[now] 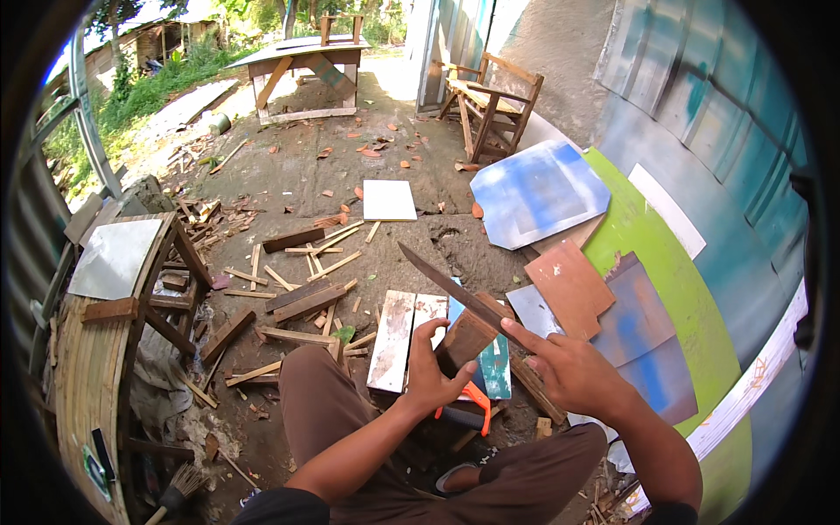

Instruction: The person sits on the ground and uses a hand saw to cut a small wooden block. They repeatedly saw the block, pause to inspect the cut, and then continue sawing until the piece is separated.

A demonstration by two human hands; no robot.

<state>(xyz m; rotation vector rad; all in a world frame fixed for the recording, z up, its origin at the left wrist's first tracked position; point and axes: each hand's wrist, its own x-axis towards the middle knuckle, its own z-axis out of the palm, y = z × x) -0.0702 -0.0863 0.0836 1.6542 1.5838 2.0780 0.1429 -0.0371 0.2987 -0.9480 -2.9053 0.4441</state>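
My left hand (430, 374) grips a brown wooden block (465, 343) from its left side, thumb and fingers spread around it. In my right hand (564, 367) is a long knife (444, 280) with a dark blade, pointing away to the upper left. The blade lies across the block's top, and my right index finger stretches along it; its handle is hidden in my hand. White-painted boards (391, 337) lie beneath and left of the block, a teal-painted board (497, 367) to its right. An orange saw-like handle (477, 404) shows just below my left hand.
Wood strips and offcuts (306, 297) litter the ground ahead left. A slatted wooden bench (96, 367) stands at left. Painted panels (542, 192) and a green sheet (647, 227) lie at right. Farther off are a white square board (389, 200), a chair (490, 101) and a table (302, 52).
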